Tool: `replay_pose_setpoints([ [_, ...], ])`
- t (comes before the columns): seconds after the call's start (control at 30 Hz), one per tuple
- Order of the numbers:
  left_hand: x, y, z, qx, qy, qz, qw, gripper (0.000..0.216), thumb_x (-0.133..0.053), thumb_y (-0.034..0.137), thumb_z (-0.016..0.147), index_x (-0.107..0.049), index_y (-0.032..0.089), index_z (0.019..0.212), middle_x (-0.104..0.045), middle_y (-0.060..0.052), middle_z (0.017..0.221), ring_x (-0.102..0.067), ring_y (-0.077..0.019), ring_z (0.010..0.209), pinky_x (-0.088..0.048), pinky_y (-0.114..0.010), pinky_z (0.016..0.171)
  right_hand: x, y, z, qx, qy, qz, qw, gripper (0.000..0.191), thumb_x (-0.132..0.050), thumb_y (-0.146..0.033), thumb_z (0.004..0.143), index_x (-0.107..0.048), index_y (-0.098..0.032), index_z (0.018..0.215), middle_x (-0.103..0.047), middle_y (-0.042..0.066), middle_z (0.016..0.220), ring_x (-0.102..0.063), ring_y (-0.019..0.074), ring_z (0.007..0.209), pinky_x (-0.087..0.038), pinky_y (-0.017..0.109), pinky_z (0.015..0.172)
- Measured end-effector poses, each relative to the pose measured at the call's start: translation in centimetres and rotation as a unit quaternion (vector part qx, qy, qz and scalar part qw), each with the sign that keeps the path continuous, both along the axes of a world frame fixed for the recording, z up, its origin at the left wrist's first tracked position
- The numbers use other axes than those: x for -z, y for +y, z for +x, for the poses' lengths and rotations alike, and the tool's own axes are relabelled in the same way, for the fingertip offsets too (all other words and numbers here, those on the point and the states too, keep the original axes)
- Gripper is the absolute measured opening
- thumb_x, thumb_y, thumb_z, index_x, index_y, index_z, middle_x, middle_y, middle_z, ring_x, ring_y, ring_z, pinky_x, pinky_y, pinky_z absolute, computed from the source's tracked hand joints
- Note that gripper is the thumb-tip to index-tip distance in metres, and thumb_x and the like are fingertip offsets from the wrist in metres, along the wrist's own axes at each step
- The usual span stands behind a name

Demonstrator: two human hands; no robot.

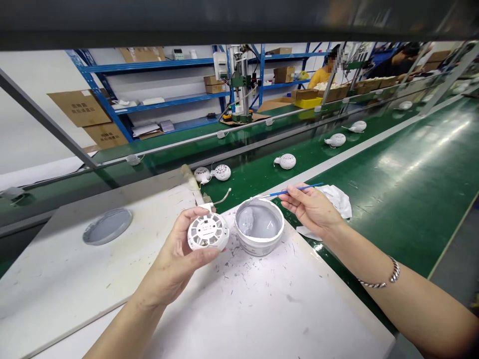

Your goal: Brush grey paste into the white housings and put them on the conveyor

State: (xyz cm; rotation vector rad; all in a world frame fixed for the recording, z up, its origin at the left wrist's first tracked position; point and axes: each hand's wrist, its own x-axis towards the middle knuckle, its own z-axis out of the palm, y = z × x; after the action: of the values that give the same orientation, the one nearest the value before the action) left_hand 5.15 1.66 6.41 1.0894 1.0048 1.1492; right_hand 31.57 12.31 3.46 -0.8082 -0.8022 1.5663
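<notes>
Print on the far-left cartons (78,107) and white device (208,232) is too small to read. Over the speckled bench (262,309), the left hand's (177,254) grip clamps that device, left of the tub (258,247); the right hand's (312,209) pinches a brush (279,193). Blue shelves (149,108) stand far.

That white worktop (269,309) carries the tub of grey paste (260,247), dark flecks (228,271) scattered close around it. Left of the tub, I see a round, grey-coated lid (108,227) lying on a white panel (67,279); beyond the tub, white round units (288,161) sit along the green belt (254,175).
</notes>
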Motion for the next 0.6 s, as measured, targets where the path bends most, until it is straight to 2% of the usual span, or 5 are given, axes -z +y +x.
replay_pose_setpoints([
  [0.1,0.1,-0.2,0.1,0.030,-0.002,-0.025,0.999,0.039,-0.070,0.029,0.078,-0.052,0.034,0.112,-0.059,0.002,0.101,-0.056,-0.0131,0.085,-0.047,-0.023,0.074,0.0,-0.1,0.0,0.002,0.000,-0.008,1.000,0.027,-0.089,-0.030,0.057,-0.067,-0.017,0.067,-0.069,-0.002,0.065,-0.069,0.0095,0.067,-0.058,0.015,0.064],
  [0.17,0.2,-0.4,0.2,0.045,0.031,-0.030,0.998,0.037,-0.070,0.030,0.079,-0.053,0.032,0.112,-0.059,0.001,0.096,-0.054,-0.0122,0.081,-0.044,-0.021,0.070,-0.1,-0.2,0.0,0.000,0.004,-0.012,1.000,0.027,-0.089,-0.029,0.058,-0.067,-0.018,0.068,-0.069,-0.002,0.066,-0.069,0.0097,0.068,-0.058,0.015,0.064],
  [0.3,0.3,-1.1,0.8,0.042,0.088,-0.031,0.995,0.036,-0.071,0.036,0.078,-0.053,0.029,0.109,-0.060,0.000,0.094,-0.054,-0.0131,0.077,-0.043,-0.023,0.068,-0.5,-0.5,0.0,-0.011,0.017,-0.016,1.000,0.028,-0.090,-0.028,0.056,-0.066,-0.018,0.067,-0.070,-0.001,0.065,-0.069,0.0092,0.067,-0.057,0.014,0.064],
  [0.47,-0.4,-1.6,2.6,0.008,0.027,-0.084,0.996,0.032,-0.059,0.051,0.084,-0.053,0.024,0.099,-0.060,0.000,0.079,-0.051,-0.0105,0.064,-0.039,-0.022,0.058,-1.4,-1.8,-0.3,-0.037,0.025,-0.018,0.999,0.025,-0.087,-0.029,0.062,-0.066,-0.019,0.068,-0.070,-0.003,0.065,-0.069,0.0088,0.067,-0.057,0.014,0.064],
  [0.6,-0.4,-1.7,3.5,-0.012,0.005,-0.143,0.990,0.034,-0.052,0.055,0.086,-0.053,0.023,0.098,-0.058,-0.001,0.081,-0.053,-0.0144,0.066,-0.044,-0.027,0.058,-2.4,-3.9,-1.2,-0.076,0.012,-0.003,0.997,0.025,-0.085,-0.033,0.065,-0.064,-0.019,0.067,-0.071,-0.002,0.067,-0.069,0.0089,0.065,-0.056,0.014,0.062],
])
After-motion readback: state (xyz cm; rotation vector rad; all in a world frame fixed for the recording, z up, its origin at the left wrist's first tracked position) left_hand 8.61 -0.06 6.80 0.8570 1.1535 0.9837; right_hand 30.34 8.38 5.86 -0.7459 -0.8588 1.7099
